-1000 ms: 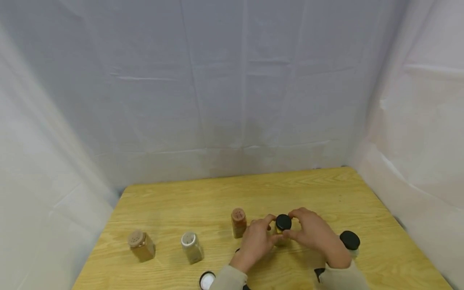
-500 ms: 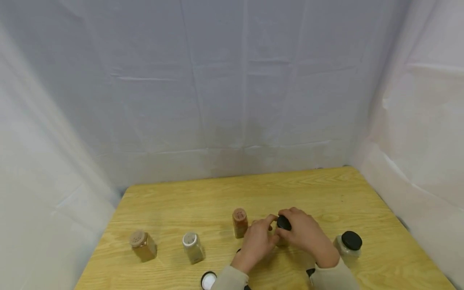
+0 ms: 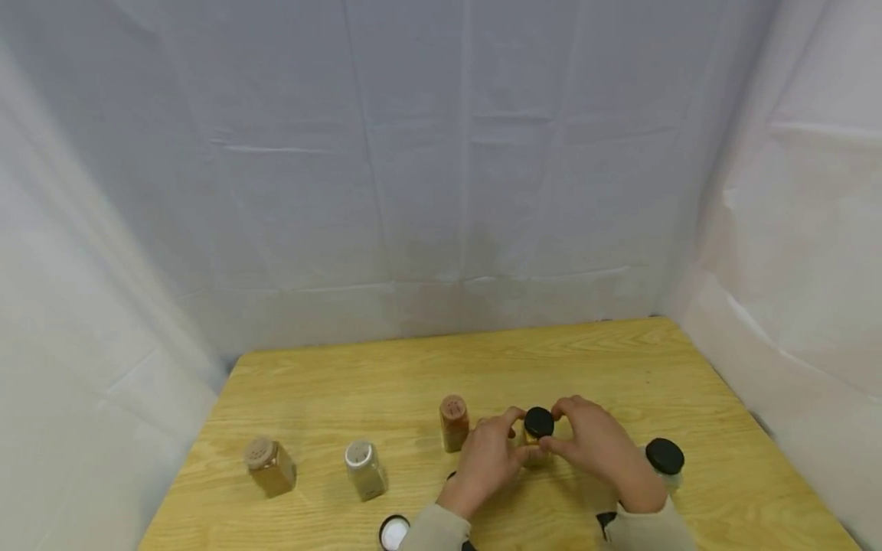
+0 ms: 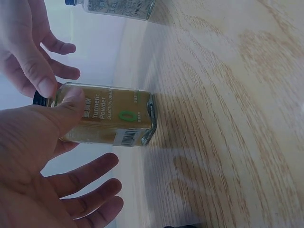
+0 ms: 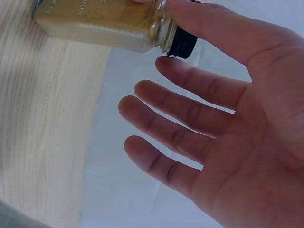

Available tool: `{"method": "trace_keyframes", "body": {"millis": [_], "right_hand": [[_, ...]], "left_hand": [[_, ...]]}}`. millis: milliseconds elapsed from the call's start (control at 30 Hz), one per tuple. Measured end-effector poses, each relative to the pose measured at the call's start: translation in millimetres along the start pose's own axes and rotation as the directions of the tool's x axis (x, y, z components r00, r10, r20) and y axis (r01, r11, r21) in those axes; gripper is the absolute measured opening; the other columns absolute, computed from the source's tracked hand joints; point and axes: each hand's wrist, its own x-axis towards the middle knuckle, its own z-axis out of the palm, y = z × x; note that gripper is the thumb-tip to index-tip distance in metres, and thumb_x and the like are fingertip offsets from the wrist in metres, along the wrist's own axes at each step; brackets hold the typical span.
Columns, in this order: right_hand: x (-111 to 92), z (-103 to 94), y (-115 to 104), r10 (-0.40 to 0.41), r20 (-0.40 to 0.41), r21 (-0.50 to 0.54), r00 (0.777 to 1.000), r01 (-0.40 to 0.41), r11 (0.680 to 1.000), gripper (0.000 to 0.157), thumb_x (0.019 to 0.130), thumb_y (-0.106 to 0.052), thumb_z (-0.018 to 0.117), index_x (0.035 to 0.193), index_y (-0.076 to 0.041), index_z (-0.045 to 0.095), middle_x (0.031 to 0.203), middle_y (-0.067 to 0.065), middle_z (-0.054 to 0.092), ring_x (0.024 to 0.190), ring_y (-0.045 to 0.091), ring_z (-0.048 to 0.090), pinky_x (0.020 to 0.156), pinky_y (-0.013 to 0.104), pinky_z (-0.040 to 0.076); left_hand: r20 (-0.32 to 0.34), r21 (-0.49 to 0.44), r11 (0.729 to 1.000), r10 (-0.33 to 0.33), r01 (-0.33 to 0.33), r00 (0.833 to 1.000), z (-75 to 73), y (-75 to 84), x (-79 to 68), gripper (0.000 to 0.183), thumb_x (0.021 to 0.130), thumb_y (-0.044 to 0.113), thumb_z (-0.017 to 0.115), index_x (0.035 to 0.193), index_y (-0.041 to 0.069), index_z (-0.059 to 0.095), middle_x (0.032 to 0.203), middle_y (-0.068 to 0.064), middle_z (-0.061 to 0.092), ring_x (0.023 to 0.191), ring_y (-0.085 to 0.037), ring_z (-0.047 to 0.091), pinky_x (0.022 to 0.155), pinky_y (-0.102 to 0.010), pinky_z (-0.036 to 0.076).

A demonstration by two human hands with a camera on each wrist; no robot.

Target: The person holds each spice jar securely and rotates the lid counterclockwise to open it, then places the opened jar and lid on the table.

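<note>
A square glass jar of turmeric powder stands upright on the table, its label showing in the left wrist view. My left hand pinches the jar near its shoulder between thumb and index finger, with the other fingers spread. On the jar's neck sits a black screw cap. My right hand holds this cap by its edge, thumb on one side and index fingertip on the other. Its remaining fingers stretch out loosely, away from the jar.
Left of the hands stand a reddish-brown spice shaker, a white-topped shaker and a tan-topped shaker. A loose cap lies upside down at the front. Beside my right wrist is a black-capped jar. White sheeting encloses the table.
Half a second ago my right hand was turned leftward over the cap, partly covering it. It has since swung back right, to about where it was one second ago. My left hand keeps its grip.
</note>
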Motion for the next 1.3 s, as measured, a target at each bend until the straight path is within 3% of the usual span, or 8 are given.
{"method": "trace_keyframes", "body": {"millis": [100, 267, 500, 633, 833, 1100, 1300], "right_hand": [[1, 1.0, -2, -0.013, -0.002, -0.028, 1.0, 0.012, 1.0, 0.044, 0.089, -0.031, 0.086, 0.119, -0.003, 0.071, 0.124, 0.015, 0.071, 0.108, 0.035, 0.071, 0.089, 0.053, 0.058], [5, 5.6, -12, -0.031, -0.006, -0.05, 0.999, 0.031, 0.998, 0.053, 0.091, -0.033, 0.084, 0.129, 0.001, 0.068, 0.129, 0.021, 0.07, 0.109, 0.037, 0.071, 0.09, 0.054, 0.058], [9, 12.3, -20, -0.047, 0.003, -0.029, 0.999, 0.047, 0.998, 0.044, 0.096, -0.026, 0.079, 0.132, -0.004, 0.067, 0.129, 0.019, 0.069, 0.104, 0.033, 0.071, 0.086, 0.052, 0.059], [10, 13.2, -19, -0.047, -0.002, -0.031, 0.999, 0.047, 0.998, 0.045, 0.096, -0.028, 0.079, 0.134, -0.007, 0.068, 0.13, 0.019, 0.069, 0.106, 0.034, 0.071, 0.089, 0.055, 0.058], [8, 7.6, -9, 0.003, 0.001, -0.024, 1.0, -0.003, 1.0, 0.063, 0.092, -0.038, 0.082, 0.141, -0.003, 0.062, 0.139, 0.026, 0.064, 0.115, 0.041, 0.069, 0.093, 0.059, 0.057], [1, -3.4, 0, -0.027, -0.005, 0.016, 1.0, 0.027, 1.0, 0.04, 0.091, -0.032, 0.084, 0.118, -0.005, 0.071, 0.125, 0.016, 0.071, 0.113, 0.04, 0.069, 0.092, 0.055, 0.057], [3, -0.3, -6, -0.046, 0.007, -0.001, 0.999, 0.046, 0.999, 0.05, 0.092, -0.033, 0.083, 0.128, 0.0, 0.069, 0.132, 0.021, 0.069, 0.116, 0.041, 0.069, 0.096, 0.057, 0.056]], "left_hand": [[0.001, 0.006, 1.0, 0.005, -0.005, 1.0, -0.3, -0.7, 0.6, 0.05, 0.09, 0.043, 0.083, 0.132, 0.021, 0.068, 0.1, -0.006, 0.078, 0.088, -0.019, 0.068, 0.066, -0.03, 0.052], [0.001, 0.015, 1.0, 0.001, -0.001, 1.0, -0.7, 0.4, 1.1, 0.042, 0.093, 0.027, 0.083, 0.131, 0.02, 0.069, 0.098, -0.006, 0.077, 0.086, -0.023, 0.067, 0.064, -0.033, 0.052], [0.002, 0.029, 1.0, -0.004, 0.004, 1.0, -1.2, 2.2, 1.1, 0.042, 0.092, 0.018, 0.082, 0.131, 0.019, 0.069, 0.097, -0.006, 0.076, 0.081, -0.024, 0.066, 0.06, -0.032, 0.05], [0.001, 0.03, 1.0, -0.004, 0.004, 1.0, -1.5, 2.2, 1.6, 0.041, 0.092, 0.018, 0.082, 0.131, 0.019, 0.069, 0.096, -0.007, 0.076, 0.08, -0.024, 0.066, 0.059, -0.032, 0.049], [-0.001, 0.029, 1.0, -0.006, 0.006, 1.0, -1.0, 1.0, 1.8, 0.042, 0.092, 0.024, 0.083, 0.131, 0.019, 0.069, 0.097, -0.007, 0.077, 0.084, -0.025, 0.068, 0.062, -0.034, 0.052], [0.007, 0.02, 1.0, -0.013, 0.013, 1.0, -1.2, -1.8, 2.0, 0.053, 0.088, 0.045, 0.083, 0.133, 0.022, 0.067, 0.099, -0.006, 0.077, 0.088, -0.021, 0.067, 0.067, -0.031, 0.052], [0.001, 0.026, 1.0, -0.001, 0.001, 1.0, 0.3, -1.3, 2.2, 0.044, 0.092, 0.033, 0.084, 0.131, 0.02, 0.068, 0.098, -0.007, 0.077, 0.086, -0.023, 0.067, 0.066, -0.033, 0.052]]}}
